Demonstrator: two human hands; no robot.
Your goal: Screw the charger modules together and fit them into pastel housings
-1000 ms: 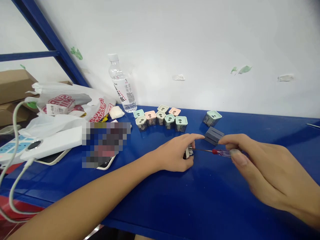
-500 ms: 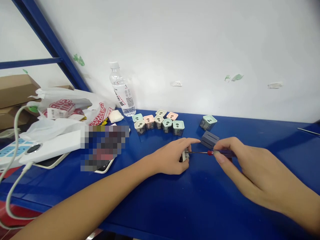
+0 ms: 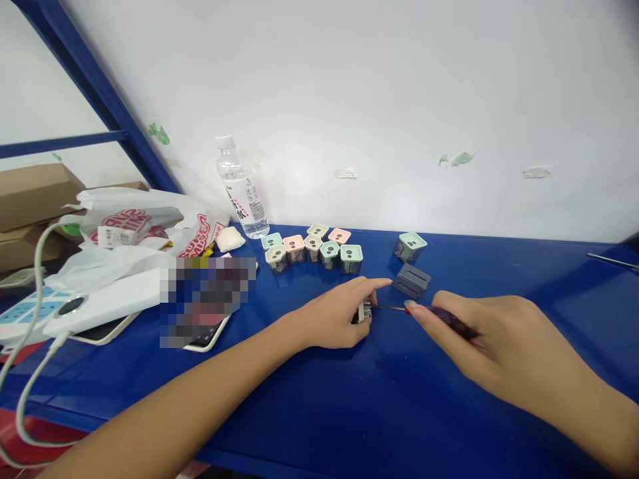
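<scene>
My left hand (image 3: 344, 313) is closed around a pencil sharpener top (image 3: 364, 311), a pale piece with metal showing on its right side; the fingers hide much of it. Its index finger stretches right, close to a dark grey sharpener container (image 3: 412, 281) lying on the blue table. In my right hand (image 3: 489, 346) is a screwdriver (image 3: 452, 322) with a dark handle and a red collar. The thin shaft points left, its tip at the metal part of the sharpener top. Whether the tip sits in a screw is too small to tell.
Several pastel pencil sharpeners (image 3: 330, 251) stand grouped behind my left hand, and one mint sharpener (image 3: 410, 246) stands apart. A water bottle (image 3: 243, 189) is by the wall. Phones, a white power bank (image 3: 114, 299), cables and plastic bags (image 3: 134, 219) crowd the left. A thin metal rod (image 3: 612, 260) lies far right.
My right hand's grip on the screwdriver has changed: the fingers now wrap around the handle, with the thumb forward by the collar. The left hand still holds the sharpener top. The view has shifted slightly.
</scene>
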